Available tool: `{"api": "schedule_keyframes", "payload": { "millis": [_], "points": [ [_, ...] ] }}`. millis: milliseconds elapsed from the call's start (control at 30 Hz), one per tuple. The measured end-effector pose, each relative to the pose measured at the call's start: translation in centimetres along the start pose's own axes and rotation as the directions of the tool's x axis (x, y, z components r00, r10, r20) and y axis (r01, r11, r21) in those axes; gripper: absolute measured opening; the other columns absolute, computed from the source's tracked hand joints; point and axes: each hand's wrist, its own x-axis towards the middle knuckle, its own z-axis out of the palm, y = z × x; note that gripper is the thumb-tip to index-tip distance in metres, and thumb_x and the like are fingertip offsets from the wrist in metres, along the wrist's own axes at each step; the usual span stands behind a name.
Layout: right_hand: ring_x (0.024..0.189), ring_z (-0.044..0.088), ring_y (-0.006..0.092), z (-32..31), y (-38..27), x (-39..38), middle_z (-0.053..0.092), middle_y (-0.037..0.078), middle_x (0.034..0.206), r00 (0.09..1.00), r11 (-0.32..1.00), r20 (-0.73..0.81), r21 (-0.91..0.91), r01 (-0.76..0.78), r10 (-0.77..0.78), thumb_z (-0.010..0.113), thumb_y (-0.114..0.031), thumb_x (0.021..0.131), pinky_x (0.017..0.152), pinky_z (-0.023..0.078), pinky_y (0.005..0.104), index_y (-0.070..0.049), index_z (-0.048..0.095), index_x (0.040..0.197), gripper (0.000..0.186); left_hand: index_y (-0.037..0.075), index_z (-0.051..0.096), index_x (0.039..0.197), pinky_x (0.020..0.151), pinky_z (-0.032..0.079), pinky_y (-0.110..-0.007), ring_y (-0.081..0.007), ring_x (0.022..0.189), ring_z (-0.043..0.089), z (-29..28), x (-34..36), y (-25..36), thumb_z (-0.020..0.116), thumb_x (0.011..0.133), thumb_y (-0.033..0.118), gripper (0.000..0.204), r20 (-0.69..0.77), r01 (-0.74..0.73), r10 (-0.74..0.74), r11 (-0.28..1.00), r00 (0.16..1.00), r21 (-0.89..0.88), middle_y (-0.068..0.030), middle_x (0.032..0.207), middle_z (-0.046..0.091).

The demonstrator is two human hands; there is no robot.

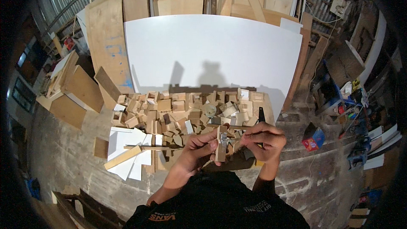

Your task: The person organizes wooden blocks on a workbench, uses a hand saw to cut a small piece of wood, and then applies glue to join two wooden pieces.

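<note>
Left hand: the left hand (196, 152) is closed around a small wooden piece, with the thumb on its near face and the fingers behind it.
Small wooden piece: the small wooden piece (220, 150) stands roughly upright in the left hand's grip, in front of the person and above the near side of the table. A small pale, shiny patch shows on its upper part; what that is cannot be made out.
Right hand: the right hand (265, 141) is just to the right of the wooden piece, fingers curled and the thumb drawn in near the fingertips. Whether it has hold of something thin cannot be told.
Table: the table (268, 107) lies beyond the hands, largely covered by a heap of small wooden blocks (165, 105), some of them shaped like open boxes.
Among the blocks: 1 round, see-through container (210, 110) sits toward the right of the heap.
Black handle: 1 black handle (261, 113) shows just above the right hand.
Left of the heap: several white sheets (121, 138) overlap, with 1 flat wooden strip (123, 157) slanting across them.
Behind the table: a large white board (212, 46) stands upright, with shadows on it. Wooden panels (106, 29) stand behind and beside it.
Floor, right: 1 red and blue box (313, 138) rests well apart from the table.
</note>
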Motion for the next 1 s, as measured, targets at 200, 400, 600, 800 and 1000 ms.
{"api": "schedule_keyframes", "payload": {
  "millis": [200,400,600,800,1000],
  "points": [
    [0.070,0.069,0.0183,0.1,0.6,0.5,0.071,0.010,0.085,0.993,0.999,-0.110,0.000,0.053,-0.052,0.081,0.007,0.063,0.058,0.055,0.0281,-0.003,0.077,0.081,0.021,0.002,0.053,0.136,0.058,0.051,-0.025,-0.0140,0.068,0.065,0.6,0.0,0.2,0.058,0.097,0.013,0.042,0.010,0.032,-0.031,0.999,0.999,-0.027,-0.0096,0.093,0.071],
    [0.067,0.069,0.0181,-0.3,-0.3,0.1,0.070,0.010,0.082,0.999,0.999,0.014,-0.019,0.041,-0.041,0.081,0.005,0.061,0.057,0.055,0.0273,-0.005,0.077,0.079,0.021,0.002,0.053,0.136,0.059,0.051,-0.025,-0.0129,0.067,0.064,1.7,0.3,0.8,0.058,0.097,0.013,0.041,-0.104,0.032,-0.035,0.999,0.994,-0.026,-0.0093,0.095,0.070],
    [0.064,0.066,0.0141,-0.3,-0.4,0.2,0.071,0.009,0.077,0.999,0.999,-0.039,0.040,0.032,-0.031,0.079,0.005,0.055,0.055,0.051,0.0242,-0.006,0.076,0.074,0.022,0.001,0.055,0.134,0.060,0.053,-0.026,-0.0126,0.069,0.065,2.0,0.4,1.1,0.059,0.096,0.012,0.040,-0.107,0.047,-0.043,0.998,0.993,0.032,-0.0088,0.096,0.071],
    [0.068,0.068,0.0184,-0.6,1.2,0.3,0.071,0.011,0.084,0.988,0.995,-0.121,0.018,0.101,-0.098,0.082,0.009,0.061,0.056,0.053,0.0274,-0.006,0.077,0.085,0.029,0.001,0.059,0.130,0.065,0.053,-0.027,-0.0128,0.073,0.065,1.6,0.1,0.1,0.062,0.094,0.014,0.038,-0.058,0.048,-0.044,0.996,0.997,0.072,-0.0075,0.094,0.070],
    [0.067,0.067,0.0177,-0.4,-0.2,0.3,0.071,0.009,0.081,0.997,0.999,-0.059,-0.027,0.043,-0.045,0.084,0.004,0.060,0.056,0.053,0.0272,-0.008,0.077,0.080,0.024,-0.001,0.062,0.126,0.067,0.053,-0.027,-0.0147,0.079,0.067,1.7,0.3,0.1,0.067,0.092,0.022,0.041,-0.084,0.047,-0.041,0.996,0.996,0.071,-0.0072,0.095,0.071]
  ]
}}
